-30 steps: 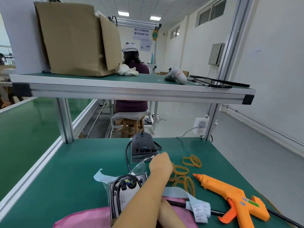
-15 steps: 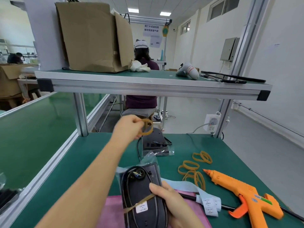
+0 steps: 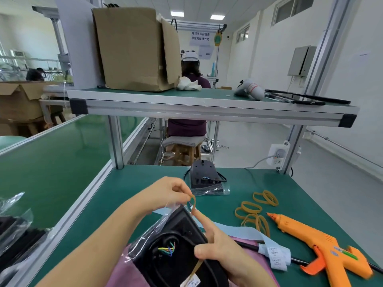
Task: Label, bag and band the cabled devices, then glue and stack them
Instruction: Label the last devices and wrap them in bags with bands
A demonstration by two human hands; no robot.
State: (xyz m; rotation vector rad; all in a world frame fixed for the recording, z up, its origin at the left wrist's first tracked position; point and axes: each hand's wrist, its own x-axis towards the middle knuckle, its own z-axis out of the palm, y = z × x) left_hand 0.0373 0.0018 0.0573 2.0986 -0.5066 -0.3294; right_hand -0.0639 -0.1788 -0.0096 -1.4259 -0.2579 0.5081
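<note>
left hand (image 3: 165, 193) lowered, rubber band (image 3: 193, 203) stretched onto device (image 3: 178, 235)

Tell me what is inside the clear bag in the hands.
A black device with coloured wire ends shows through the clear bag, a rubber band across it. The right hand covers its right side; its lower end is out of frame.

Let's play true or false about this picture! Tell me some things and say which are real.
1. The left hand pinches a stretched tan rubber band. True.
2. The right hand holds the orange plastic glue gun. False: the gun lies on the green table; that hand holds the bagged black device.
3. Loose tan rubber bands lie on the table. True.
4. The brown cardboard box sits on the floor. False: it stands on the upper shelf.
</note>
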